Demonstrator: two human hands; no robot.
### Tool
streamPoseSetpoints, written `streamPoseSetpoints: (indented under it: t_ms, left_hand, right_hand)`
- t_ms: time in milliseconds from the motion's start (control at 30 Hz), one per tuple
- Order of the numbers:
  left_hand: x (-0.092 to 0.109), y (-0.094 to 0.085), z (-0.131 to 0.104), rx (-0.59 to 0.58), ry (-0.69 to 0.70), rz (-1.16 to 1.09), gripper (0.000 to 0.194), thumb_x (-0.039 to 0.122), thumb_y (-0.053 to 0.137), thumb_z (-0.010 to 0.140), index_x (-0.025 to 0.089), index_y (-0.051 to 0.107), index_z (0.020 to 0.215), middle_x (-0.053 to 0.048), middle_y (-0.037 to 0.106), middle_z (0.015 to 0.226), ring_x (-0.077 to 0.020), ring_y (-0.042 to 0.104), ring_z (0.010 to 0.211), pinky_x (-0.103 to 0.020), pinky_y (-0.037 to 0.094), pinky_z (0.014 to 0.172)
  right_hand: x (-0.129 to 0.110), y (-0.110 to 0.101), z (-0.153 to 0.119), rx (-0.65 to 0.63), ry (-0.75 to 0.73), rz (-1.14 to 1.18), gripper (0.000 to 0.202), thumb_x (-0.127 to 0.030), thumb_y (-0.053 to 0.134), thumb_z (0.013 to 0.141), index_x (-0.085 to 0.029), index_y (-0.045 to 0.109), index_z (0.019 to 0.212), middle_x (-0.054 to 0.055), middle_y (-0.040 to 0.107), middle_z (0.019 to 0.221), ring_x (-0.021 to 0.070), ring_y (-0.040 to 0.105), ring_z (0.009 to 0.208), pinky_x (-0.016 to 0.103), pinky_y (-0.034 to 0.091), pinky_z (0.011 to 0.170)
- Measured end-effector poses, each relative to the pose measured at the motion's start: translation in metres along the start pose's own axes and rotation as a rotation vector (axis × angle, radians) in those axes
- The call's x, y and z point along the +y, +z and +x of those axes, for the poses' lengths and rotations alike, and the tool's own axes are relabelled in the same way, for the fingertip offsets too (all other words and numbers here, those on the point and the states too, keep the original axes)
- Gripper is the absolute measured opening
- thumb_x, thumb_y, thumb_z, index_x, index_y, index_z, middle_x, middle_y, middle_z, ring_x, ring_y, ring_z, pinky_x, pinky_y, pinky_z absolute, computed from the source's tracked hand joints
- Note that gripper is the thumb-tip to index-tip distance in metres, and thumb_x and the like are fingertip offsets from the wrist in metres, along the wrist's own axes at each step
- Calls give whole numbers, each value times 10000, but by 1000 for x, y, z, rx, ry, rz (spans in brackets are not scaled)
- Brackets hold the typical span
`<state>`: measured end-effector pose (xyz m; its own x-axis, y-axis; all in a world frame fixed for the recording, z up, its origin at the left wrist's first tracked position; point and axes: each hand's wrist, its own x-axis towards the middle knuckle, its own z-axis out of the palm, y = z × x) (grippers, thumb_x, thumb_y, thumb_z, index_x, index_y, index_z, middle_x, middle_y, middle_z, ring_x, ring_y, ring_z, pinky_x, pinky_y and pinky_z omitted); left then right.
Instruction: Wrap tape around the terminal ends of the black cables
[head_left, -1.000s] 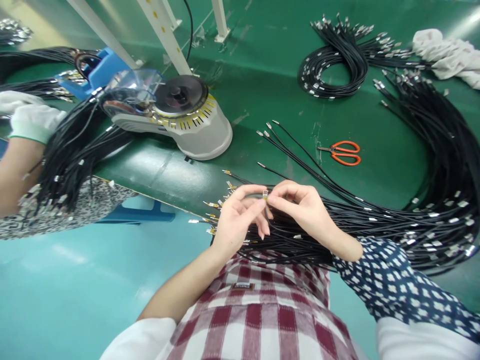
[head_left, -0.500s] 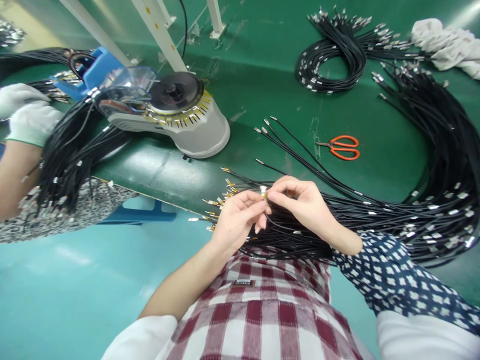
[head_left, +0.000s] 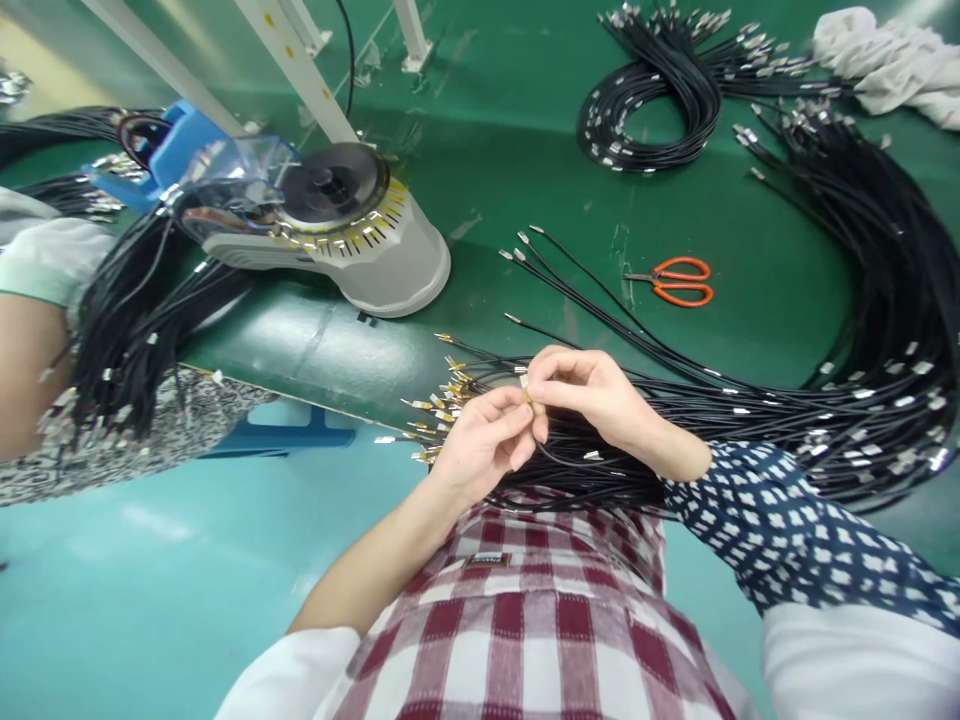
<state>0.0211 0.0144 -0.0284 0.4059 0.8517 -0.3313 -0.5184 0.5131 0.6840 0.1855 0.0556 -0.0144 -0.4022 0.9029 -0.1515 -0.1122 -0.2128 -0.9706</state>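
Left hand (head_left: 484, 440), right hand (head_left: 581, 385): we pinch a tiny label (head_left: 525, 382) near the worktop's (head_left: 472, 285) front edge; probably light, flimsy, best held edgewise.

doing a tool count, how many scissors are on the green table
1. The orange-handled scissors lie on the green table, beyond the right hand and left of the thick bend of black cables. Others could be hidden under the cables.

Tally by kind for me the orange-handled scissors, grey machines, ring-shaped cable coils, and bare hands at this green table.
Orange-handled scissors: 1
Grey machine: 1
Ring-shaped cable coil: 1
Bare hands, left hand and right hand: 2
Total: 5
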Motion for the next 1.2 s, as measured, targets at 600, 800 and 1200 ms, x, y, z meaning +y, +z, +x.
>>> streamPoseSetpoints:
  t_ms: [600, 800, 1200]
  left_hand:
    - [5, 7, -3, 73, 1, 37, 310, 303, 824, 731, 150, 554, 740, -21, 715, 645, -76, 550, 344, -151, 307, 332]
    - [5, 6, -4, 63, 26, 66, 290, 339, 798, 765, 140, 587, 747, -36, 728, 691, -78, 561, 355, -153, 303, 334]
    - [0, -3, -3, -5, 16, 82, 237, 325, 778, 789, 120, 661, 766, -44, 717, 701, -67, 546, 347, -167, 347, 354]
  right_hand:
    - [-14, -6, -4, -91, -123, -206, 149, -317, 726, 836, -193, 715, 754, 36, 665, 888, 169, 612, 836, 329, 478, 819]
    - [-12, -7, 4, -99, 62, -48, 202, -366, 835, 700, -187, 744, 717, 13, 683, 809, 135, 599, 710, 281, 473, 677]
    - [-34, -15, 18, -336, -183, -499, 91, -262, 716, 816, -195, 731, 756, 25, 660, 863, 166, 619, 791, 317, 478, 779]
